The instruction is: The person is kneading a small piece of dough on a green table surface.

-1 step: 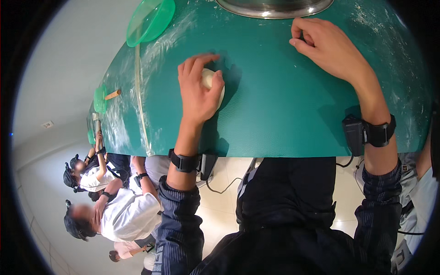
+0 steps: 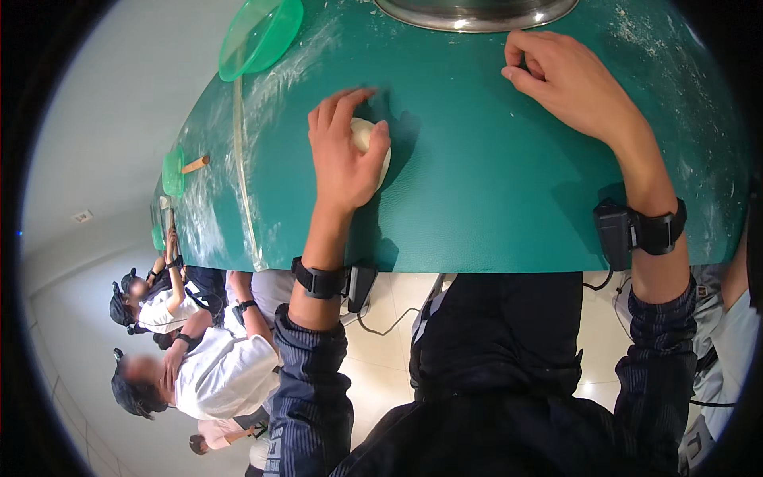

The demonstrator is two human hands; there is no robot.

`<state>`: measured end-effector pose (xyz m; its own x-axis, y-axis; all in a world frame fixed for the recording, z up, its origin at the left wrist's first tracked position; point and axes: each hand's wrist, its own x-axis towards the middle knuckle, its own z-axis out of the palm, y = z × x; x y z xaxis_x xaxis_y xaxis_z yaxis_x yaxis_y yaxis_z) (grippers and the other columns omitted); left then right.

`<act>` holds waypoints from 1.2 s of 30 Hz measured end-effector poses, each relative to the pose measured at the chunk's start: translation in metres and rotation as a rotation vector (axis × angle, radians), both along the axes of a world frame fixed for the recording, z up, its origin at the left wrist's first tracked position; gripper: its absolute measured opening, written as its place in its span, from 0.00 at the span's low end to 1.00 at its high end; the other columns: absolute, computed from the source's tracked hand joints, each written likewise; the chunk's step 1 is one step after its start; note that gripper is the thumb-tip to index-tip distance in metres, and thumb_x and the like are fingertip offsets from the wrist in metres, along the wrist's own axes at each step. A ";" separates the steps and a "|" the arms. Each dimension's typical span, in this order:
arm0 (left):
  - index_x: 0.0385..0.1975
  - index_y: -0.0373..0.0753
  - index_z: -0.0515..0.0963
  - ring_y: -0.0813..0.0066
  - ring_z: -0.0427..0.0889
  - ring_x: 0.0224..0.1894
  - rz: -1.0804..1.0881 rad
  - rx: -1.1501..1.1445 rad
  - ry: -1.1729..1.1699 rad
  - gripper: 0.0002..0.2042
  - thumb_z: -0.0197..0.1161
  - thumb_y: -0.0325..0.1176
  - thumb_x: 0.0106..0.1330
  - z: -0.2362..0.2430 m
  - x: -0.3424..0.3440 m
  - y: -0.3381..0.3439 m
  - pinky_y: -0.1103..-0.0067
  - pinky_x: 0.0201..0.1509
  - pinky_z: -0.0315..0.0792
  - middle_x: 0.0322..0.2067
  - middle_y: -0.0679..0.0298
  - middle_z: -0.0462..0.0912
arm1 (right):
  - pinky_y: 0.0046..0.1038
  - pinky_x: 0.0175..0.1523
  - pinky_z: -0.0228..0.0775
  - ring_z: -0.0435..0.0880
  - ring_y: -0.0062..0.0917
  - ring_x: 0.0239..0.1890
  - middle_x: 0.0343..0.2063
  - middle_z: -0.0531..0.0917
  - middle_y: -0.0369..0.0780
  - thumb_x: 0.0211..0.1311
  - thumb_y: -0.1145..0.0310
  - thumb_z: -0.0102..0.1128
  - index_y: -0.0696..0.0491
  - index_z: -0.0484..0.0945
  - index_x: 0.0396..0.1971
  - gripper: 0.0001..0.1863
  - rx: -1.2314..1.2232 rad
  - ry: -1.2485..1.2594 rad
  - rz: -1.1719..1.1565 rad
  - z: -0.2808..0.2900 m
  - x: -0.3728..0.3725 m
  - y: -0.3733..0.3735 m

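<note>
A pale ball of dough (image 2: 364,133) lies on the green table (image 2: 493,199). My left hand (image 2: 342,155) is cupped over it, palm down and fingers wrapped around its top, so most of the dough is hidden. My right hand (image 2: 568,83) rests on the table farther right, just below the rim of a large steel bowl (image 2: 477,12). Its fingers are curled in, thumb against forefinger, with nothing visible in them. Both wrists carry black bands.
A translucent green plastic bowl (image 2: 258,36) sits at the table's far left corner. Farther along the left edge are a smaller green bowl (image 2: 173,171) and a wooden handle (image 2: 195,164). Flour dusts the surface. Other people (image 2: 199,366) in white shirts work at the left.
</note>
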<state>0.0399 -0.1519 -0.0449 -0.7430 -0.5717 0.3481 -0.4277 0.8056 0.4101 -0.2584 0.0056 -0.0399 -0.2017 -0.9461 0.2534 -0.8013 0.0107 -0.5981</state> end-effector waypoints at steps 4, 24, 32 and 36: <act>0.71 0.43 0.76 0.45 0.72 0.69 0.102 -0.041 -0.158 0.32 0.67 0.48 0.67 0.000 -0.010 -0.003 0.54 0.74 0.66 0.70 0.47 0.75 | 0.40 0.35 0.61 0.67 0.31 0.25 0.19 0.65 0.38 0.72 0.63 0.65 0.55 0.76 0.36 0.11 0.009 -0.004 -0.010 -0.002 0.002 -0.004; 0.72 0.40 0.76 0.41 0.69 0.75 0.202 -0.130 -0.261 0.37 0.64 0.57 0.68 -0.006 -0.058 -0.026 0.52 0.77 0.64 0.73 0.42 0.72 | 0.41 0.38 0.64 0.69 0.34 0.28 0.20 0.64 0.40 0.72 0.62 0.65 0.54 0.73 0.37 0.12 0.003 0.068 -0.004 0.000 0.004 -0.006; 0.73 0.44 0.76 0.42 0.72 0.72 0.231 -0.195 -0.286 0.34 0.63 0.56 0.70 -0.008 -0.069 -0.035 0.55 0.76 0.67 0.73 0.46 0.74 | 0.42 0.40 0.63 0.69 0.35 0.31 0.20 0.63 0.39 0.72 0.61 0.65 0.54 0.73 0.37 0.13 0.029 0.046 -0.018 0.000 0.005 -0.007; 0.70 0.42 0.78 0.42 0.73 0.71 0.206 -0.190 -0.230 0.34 0.64 0.55 0.68 -0.011 -0.076 -0.042 0.53 0.75 0.67 0.71 0.45 0.75 | 0.41 0.40 0.63 0.69 0.34 0.32 0.20 0.62 0.39 0.72 0.61 0.65 0.54 0.73 0.37 0.13 0.048 0.055 -0.040 0.000 0.005 -0.004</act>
<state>-0.0357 -0.1940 -0.0562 -0.6898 -0.6590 0.2999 -0.6528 0.7452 0.1360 -0.2531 0.0012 -0.0395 -0.2263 -0.9490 0.2194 -0.8315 0.0709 -0.5510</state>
